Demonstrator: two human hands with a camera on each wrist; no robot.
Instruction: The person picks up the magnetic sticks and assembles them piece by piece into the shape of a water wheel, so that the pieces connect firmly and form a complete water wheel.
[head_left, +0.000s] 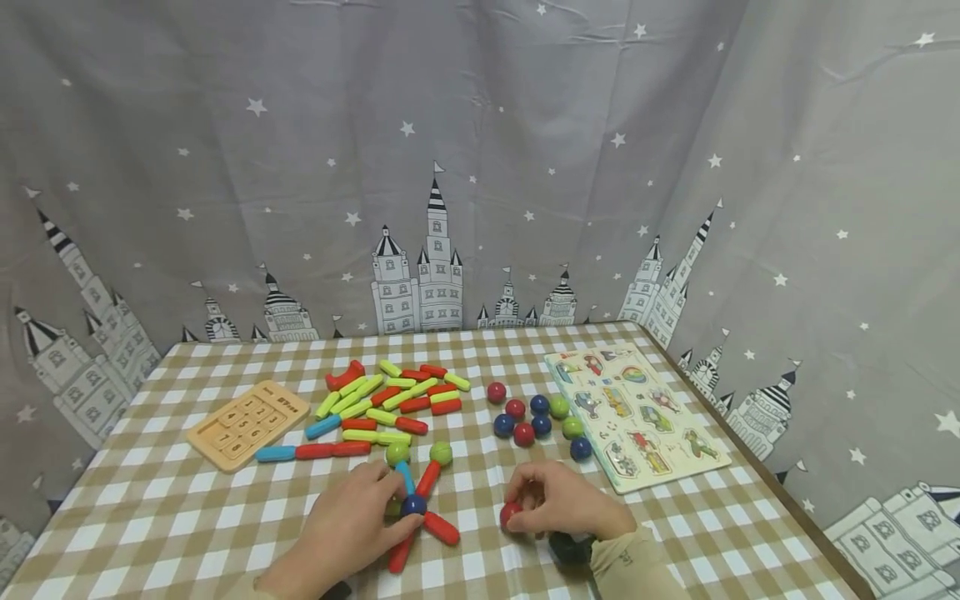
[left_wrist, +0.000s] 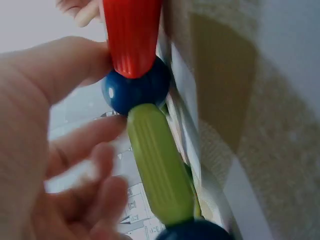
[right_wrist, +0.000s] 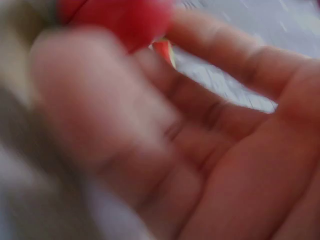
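Note:
On the checked tablecloth lies a figure of rods joined at a dark blue ball. A blue rod and a red rod run from it up to two green balls; two more red rods point toward me. My left hand lies on the figure's left side and grips it at the blue ball. In the left wrist view my thumb presses that blue ball between a red rod and a green rod. My right hand pinches a red ball, blurred in the right wrist view.
A heap of green, red and blue rods lies behind the figure. A wooden number board is at the left. Several loose red, blue and green balls sit beside a picture puzzle board at the right. Star-and-castle curtains enclose the table.

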